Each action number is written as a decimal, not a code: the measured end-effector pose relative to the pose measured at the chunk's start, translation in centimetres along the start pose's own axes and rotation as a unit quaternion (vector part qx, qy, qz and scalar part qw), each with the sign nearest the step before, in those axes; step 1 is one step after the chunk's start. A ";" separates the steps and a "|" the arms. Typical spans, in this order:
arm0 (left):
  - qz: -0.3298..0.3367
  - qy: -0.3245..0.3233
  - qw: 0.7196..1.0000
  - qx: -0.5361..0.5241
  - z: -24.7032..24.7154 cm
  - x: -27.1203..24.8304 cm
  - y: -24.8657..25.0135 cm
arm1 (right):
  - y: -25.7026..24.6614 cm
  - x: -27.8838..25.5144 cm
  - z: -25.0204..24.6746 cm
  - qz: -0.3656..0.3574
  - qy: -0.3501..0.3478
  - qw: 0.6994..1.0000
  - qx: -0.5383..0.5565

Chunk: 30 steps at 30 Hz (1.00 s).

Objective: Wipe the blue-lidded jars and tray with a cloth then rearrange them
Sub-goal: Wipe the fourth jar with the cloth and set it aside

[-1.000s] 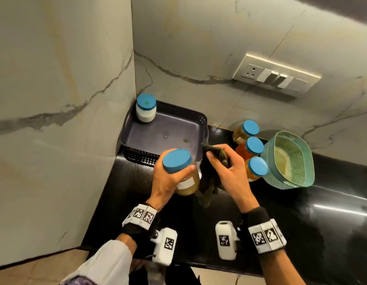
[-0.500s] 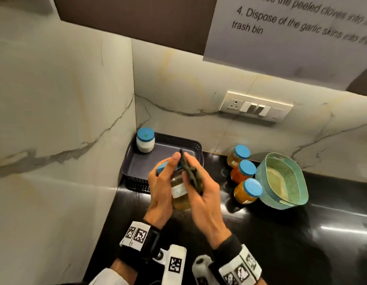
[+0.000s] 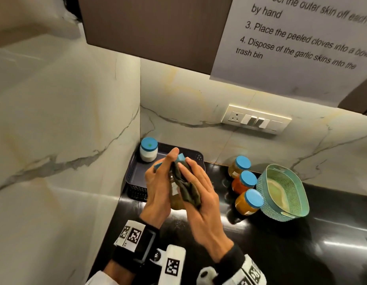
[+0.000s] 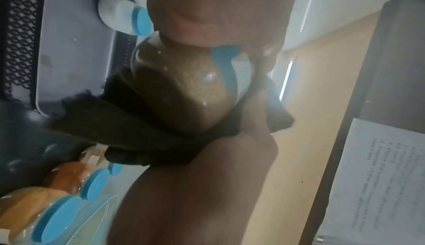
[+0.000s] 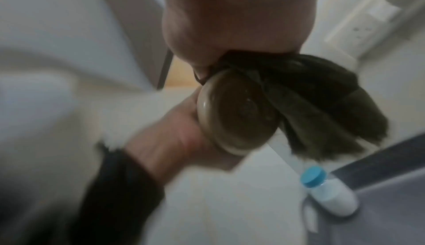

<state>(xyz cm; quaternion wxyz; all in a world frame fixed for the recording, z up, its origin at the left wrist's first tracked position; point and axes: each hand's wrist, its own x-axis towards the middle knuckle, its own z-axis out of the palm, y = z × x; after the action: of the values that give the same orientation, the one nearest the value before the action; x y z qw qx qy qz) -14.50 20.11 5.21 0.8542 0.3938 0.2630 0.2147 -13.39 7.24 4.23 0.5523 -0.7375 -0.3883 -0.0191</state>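
Observation:
My left hand (image 3: 157, 186) grips a blue-lidded jar of brownish powder (image 4: 181, 89) in the air above the counter. My right hand (image 3: 199, 192) presses a dark olive cloth (image 3: 186, 188) against the jar's side; in the right wrist view the cloth (image 5: 322, 107) hangs beside the jar's base (image 5: 236, 114). Behind the hands the dark tray (image 3: 137, 171) sits in the corner with a white-filled blue-lidded jar (image 3: 149, 149) standing in its far left corner. Three more blue-lidded jars (image 3: 245, 182) stand in a row to the right.
A teal perforated basket (image 3: 283, 192) sits right of the three jars on the black counter (image 3: 281, 243). Marble walls close in at the left and back, with a switch plate (image 3: 256, 120) and a paper sheet (image 3: 302, 44) on a dark cabinet above.
The hands rose with the jar and closed together; the cloth now wraps the jar's side and the jar has tilted so the lid is mostly hidden. My head view tilted upward.

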 end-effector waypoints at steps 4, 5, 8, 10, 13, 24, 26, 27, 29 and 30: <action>0.004 0.017 1.000 0.024 0.9 -0.9 0.2 | -0.4 4.0 -1.2 0.183 0.021 0.959 0.217; 0.008 0.014 1.000 0.021 1.1 -0.8 0.5 | -0.7 4.3 -1.1 0.182 0.026 0.959 0.214; 0.003 0.014 1.000 -0.004 0.9 -0.4 1.3 | -1.3 1.9 0.1 0.048 0.008 0.998 0.027; 0.003 0.011 1.000 -0.005 0.4 -0.3 1.5 | -0.7 0.0 0.9 -0.019 -0.010 0.996 -0.084; 0.008 0.032 0.999 0.027 0.3 -0.4 1.1 | 0.5 0.5 0.3 -0.032 -0.026 0.997 -0.068; -0.059 -0.114 0.991 0.027 1.7 -0.9 3.3 | -0.7 4.1 -4.1 0.179 -0.008 0.957 0.229; -0.053 -0.133 0.990 0.003 1.7 -0.8 3.5 | -1.9 3.8 -3.0 0.141 0.012 0.966 0.217; -0.050 -0.148 0.988 -0.019 1.5 -0.8 3.6 | -2.2 3.6 -2.6 0.108 0.021 0.974 0.196; -0.049 -0.167 0.983 -0.050 1.2 -0.6 3.6 | -2.3 2.8 -1.8 0.015 0.045 0.996 0.072; -0.050 -0.166 0.983 -0.056 1.1 -0.5 3.7 | -2.2 2.5 -1.6 -0.036 0.050 0.998 0.001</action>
<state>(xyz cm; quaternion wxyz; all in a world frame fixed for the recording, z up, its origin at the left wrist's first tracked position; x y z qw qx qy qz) -14.77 21.35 8.85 0.9164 0.3619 0.1243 0.1176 -12.33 7.53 7.76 0.5705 -0.7205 -0.3870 -0.0755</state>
